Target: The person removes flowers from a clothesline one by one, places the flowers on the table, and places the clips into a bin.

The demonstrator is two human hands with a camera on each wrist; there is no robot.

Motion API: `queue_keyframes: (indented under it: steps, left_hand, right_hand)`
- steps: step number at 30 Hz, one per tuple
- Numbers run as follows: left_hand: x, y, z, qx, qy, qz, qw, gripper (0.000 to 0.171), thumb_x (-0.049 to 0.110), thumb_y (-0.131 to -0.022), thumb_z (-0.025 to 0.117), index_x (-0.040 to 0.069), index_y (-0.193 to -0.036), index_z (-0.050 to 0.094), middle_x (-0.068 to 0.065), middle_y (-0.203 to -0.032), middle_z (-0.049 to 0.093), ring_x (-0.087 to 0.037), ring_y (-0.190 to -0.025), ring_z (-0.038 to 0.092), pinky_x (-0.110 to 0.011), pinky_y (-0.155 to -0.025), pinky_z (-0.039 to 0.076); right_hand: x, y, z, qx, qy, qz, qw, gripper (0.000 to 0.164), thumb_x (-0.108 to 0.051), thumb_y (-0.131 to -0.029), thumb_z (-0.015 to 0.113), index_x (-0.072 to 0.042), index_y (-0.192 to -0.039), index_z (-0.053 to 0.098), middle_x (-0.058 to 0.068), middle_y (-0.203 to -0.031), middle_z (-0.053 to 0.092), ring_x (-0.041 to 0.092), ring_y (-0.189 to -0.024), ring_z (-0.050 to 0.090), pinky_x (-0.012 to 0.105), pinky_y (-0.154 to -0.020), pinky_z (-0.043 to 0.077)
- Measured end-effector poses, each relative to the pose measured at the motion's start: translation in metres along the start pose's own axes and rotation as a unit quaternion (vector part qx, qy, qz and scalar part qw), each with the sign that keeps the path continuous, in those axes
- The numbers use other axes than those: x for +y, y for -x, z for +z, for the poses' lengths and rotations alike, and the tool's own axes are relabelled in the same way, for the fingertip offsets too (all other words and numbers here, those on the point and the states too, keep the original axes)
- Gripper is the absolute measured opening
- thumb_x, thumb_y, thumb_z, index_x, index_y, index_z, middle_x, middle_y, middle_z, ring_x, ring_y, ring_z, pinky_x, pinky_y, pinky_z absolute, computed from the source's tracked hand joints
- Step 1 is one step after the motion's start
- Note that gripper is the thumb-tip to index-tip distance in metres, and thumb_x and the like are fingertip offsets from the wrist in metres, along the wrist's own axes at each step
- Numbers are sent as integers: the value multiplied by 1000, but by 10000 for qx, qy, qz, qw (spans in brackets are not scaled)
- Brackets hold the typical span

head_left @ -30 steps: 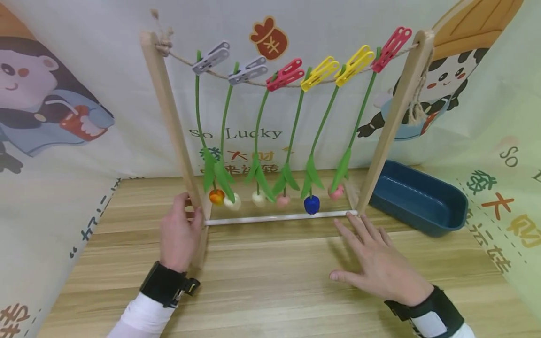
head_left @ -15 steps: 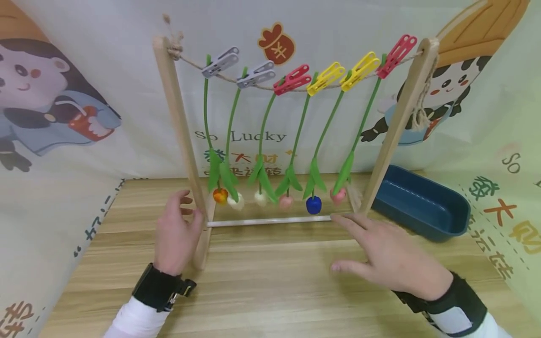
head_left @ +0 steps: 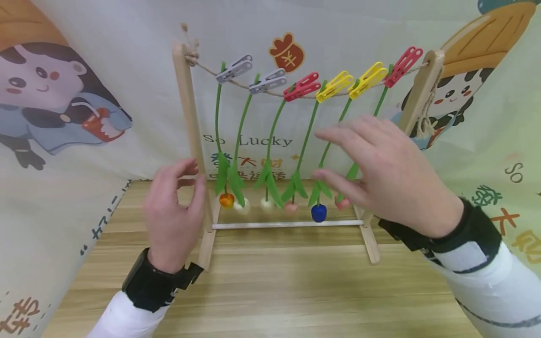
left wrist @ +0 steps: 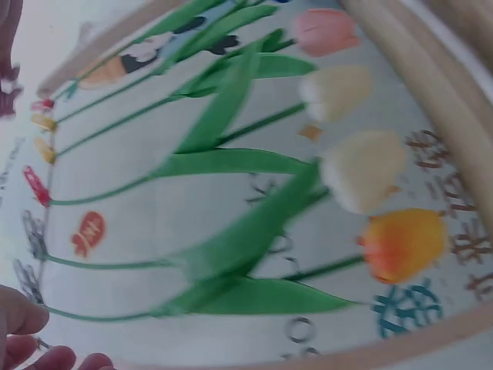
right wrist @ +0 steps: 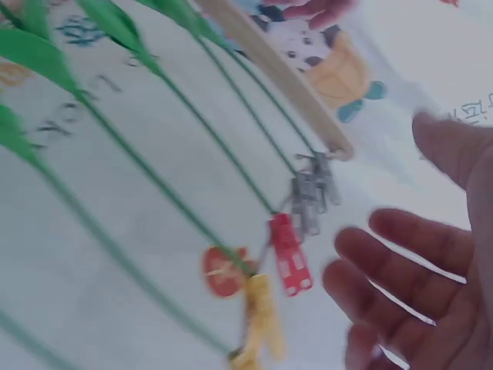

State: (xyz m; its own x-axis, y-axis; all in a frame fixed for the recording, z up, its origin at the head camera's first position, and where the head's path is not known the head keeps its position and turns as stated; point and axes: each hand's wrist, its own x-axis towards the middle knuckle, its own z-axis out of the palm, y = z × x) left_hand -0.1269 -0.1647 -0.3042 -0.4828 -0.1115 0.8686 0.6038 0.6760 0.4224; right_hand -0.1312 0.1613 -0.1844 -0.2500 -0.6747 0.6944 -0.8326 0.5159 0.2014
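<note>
Several artificial tulips hang head down from a twine line on a wooden frame. Grey, red and yellow clothespins clip their green stems to it. The blooms include an orange tulip at the left end and a blue tulip towards the right. Beside the left post is my left hand, fingers loosely bent, thumb apart, nothing held. My right hand is raised in front of the right-hand stems, its fingers spread and holding nothing; it covers part of the right post.
A white rod joins the frame's legs low down, just above the wood-grain table. Behind stands a printed cloth backdrop with cartoon figures. The blue bin seen earlier at the right is hidden behind my right hand and wrist.
My right hand has lifted from the rod's right end up before the right-hand stems. The left hand has come off the post's base and risen slightly. The whole view has shifted a little.
</note>
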Motion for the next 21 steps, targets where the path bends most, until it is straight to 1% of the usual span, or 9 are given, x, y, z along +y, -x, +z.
queue_keyframes:
  steps: [3,5,8,11,12,14,16,19,21]
  left_hand:
    - [14,-14,6,32,121,70,9999,36,-2,-98,72,-3,-134,67,-18,-120,72,-32,-108,70,-36,-92,60]
    - [20,-23,11,-13,183,67,9998,40,1,-100,73,-2,-139,64,-18,-126,71,-31,-113,69,-42,-94,60]
    - [24,-36,21,-109,171,60,9998,45,4,-102,71,-4,-145,60,-20,-134,68,-32,-119,67,-44,-98,58]
    - [25,-46,31,-169,-7,52,9998,50,4,-103,69,-5,-150,55,-23,-140,64,-34,-121,65,-45,-101,56]
    - [25,-49,34,-182,-102,58,9998,51,3,-103,69,-5,-151,53,-23,-141,63,-35,-121,65,-45,-103,55]
    - [25,-54,39,-194,-295,38,9994,52,1,-103,68,-6,-152,51,-24,-146,61,-36,-126,64,-45,-107,53]
    - [24,-57,44,-228,-547,59,9982,53,1,-104,66,-7,-153,49,-24,-148,59,-36,-129,63,-44,-108,52]
    - [23,-61,49,-245,-884,49,9958,52,1,-105,64,-8,-154,48,-26,-144,61,-37,-130,63,-45,-105,55]
    - [23,-62,52,-237,-1043,37,9943,52,0,-105,64,-8,-154,48,-27,-140,63,-38,-125,66,-46,-99,58]
  right_hand:
    - [6,-34,-3,121,10,90,9999,52,-35,-102,74,5,-134,66,21,-117,72,39,-106,64,52,-93,51]
    - [9,-55,-1,137,-22,239,9996,50,-30,-101,76,4,-136,65,20,-120,71,38,-110,62,52,-97,48]
    - [14,-83,3,-41,-16,504,9987,47,-30,-104,71,2,-137,64,18,-123,70,37,-113,60,51,-99,47]
    - [20,-106,10,-473,161,747,9960,49,-35,-108,65,0,-142,62,16,-127,70,35,-118,60,50,-106,45]
    - [21,-113,12,-612,217,794,9947,51,-36,-108,63,1,-143,61,17,-127,70,35,-117,60,49,-107,45]
    - [23,-126,17,-889,261,926,9914,52,-37,-109,61,0,-146,59,16,-130,69,34,-120,61,47,-113,42]
    - [25,-136,22,-1110,266,1007,9883,52,-37,-110,59,0,-146,59,16,-132,69,33,-122,61,46,-115,41]
    - [25,-146,28,-1269,78,1143,9853,46,-33,-110,59,0,-143,62,14,-130,69,32,-121,61,43,-111,44]
    - [24,-150,31,-1295,-87,1205,9842,41,-29,-110,59,1,-138,64,13,-126,70,30,-116,61,42,-104,48]
